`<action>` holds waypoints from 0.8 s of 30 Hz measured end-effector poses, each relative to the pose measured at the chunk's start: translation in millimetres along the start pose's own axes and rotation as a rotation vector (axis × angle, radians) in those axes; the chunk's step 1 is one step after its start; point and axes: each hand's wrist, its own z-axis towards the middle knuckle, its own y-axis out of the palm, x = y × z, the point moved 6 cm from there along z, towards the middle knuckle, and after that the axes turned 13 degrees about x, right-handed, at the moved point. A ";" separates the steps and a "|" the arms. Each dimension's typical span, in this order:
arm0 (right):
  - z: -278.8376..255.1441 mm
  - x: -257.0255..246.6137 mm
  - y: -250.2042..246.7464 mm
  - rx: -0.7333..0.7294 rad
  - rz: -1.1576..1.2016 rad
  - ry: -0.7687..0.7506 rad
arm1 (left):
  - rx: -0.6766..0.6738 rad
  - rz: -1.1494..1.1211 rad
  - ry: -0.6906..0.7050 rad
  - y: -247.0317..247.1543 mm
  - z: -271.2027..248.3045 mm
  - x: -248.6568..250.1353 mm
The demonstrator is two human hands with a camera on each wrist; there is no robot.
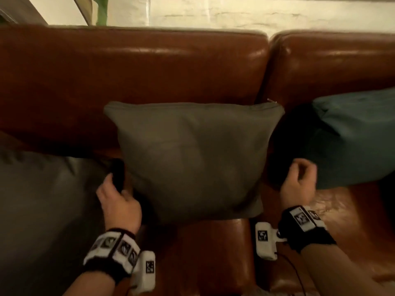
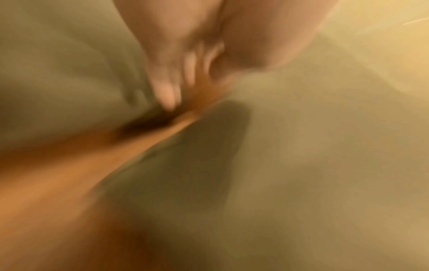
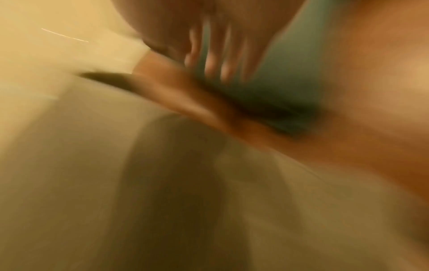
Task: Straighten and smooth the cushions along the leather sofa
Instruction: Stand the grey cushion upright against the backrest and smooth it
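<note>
An olive-grey cushion (image 1: 192, 159) leans upright against the back of the brown leather sofa (image 1: 136, 67). A second grey cushion (image 1: 42, 199) lies at the left and a teal cushion (image 1: 350, 137) at the right. My left hand (image 1: 117, 195) reaches into the gap between the left and middle cushions; its fingers (image 2: 167, 89) point down beside the middle cushion (image 2: 301, 155), holding nothing. My right hand (image 1: 299, 180) hovers between the middle and teal cushions. Its fingers (image 3: 216, 62) are loosely bent in front of the teal cushion (image 3: 278, 69) and grip nothing. Both wrist views are blurred.
The sofa's seat (image 1: 209, 253) shows bare leather in front of the middle cushion, with a seam between two seat sections. A pale brick wall (image 1: 235, 11) runs behind the backrest. A green plant stem (image 1: 102, 9) stands at the back left.
</note>
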 end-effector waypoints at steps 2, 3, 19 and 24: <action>-17.4 -78.5 -1.7 -0.036 0.108 -0.355 | 0.160 -0.077 0.371 -21.7 -17.5 71.7; -34.1 -106.7 12.6 -0.152 0.106 -0.497 | 0.160 -0.082 0.520 -19.0 -25.2 108.1; 10.9 -88.4 80.2 -0.339 -0.229 -0.208 | 0.012 0.044 0.182 8.7 93.7 93.7; 6.9 -74.9 79.2 -0.293 -0.092 0.377 | -0.111 -0.173 -0.188 10.7 106.9 87.9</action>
